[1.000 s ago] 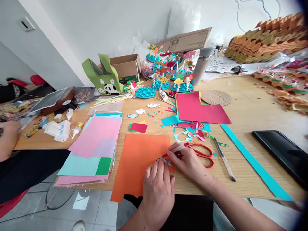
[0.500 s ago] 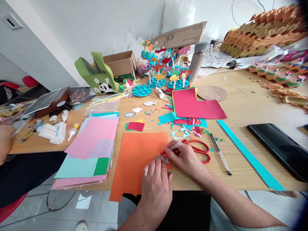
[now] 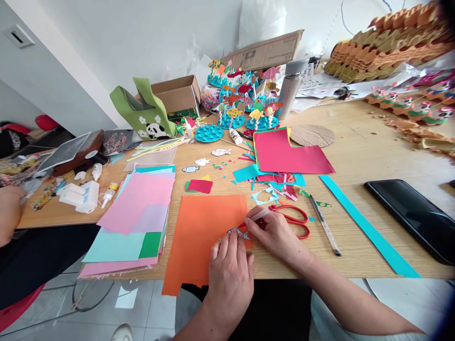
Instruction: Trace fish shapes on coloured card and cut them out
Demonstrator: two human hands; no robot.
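Observation:
A small fish-shaped paper cutout [image 3: 241, 232] with dark markings lies on a sheet of orange paper [image 3: 202, 227], near its right edge. The fingertips of my left hand [image 3: 231, 274] rest flat on the fish and press it to the sheet; they hide part of it. My right hand [image 3: 272, 232] pinches a pen [image 3: 262, 214] with a pale barrel and red ends, its red tip at the fish's upper edge. Just behind my right hand lie red-handled scissors [image 3: 296, 220], their blades hidden.
A pen [image 3: 325, 225], blue paper strip [image 3: 369, 227] and phone [image 3: 412, 218] lie at right. Coloured sheets [image 3: 135, 203] are stacked at left, red paper [image 3: 280, 151] behind. White fish cutouts [image 3: 202, 162], paper scraps [image 3: 270, 182] and a steel bottle [image 3: 291, 90] sit farther back. Another person's arm [image 3: 9, 208] shows at far left.
Almost nothing differs. Both hands, the pen and the fish cutout keep nearly the same places; the whole view has shifted very slightly.

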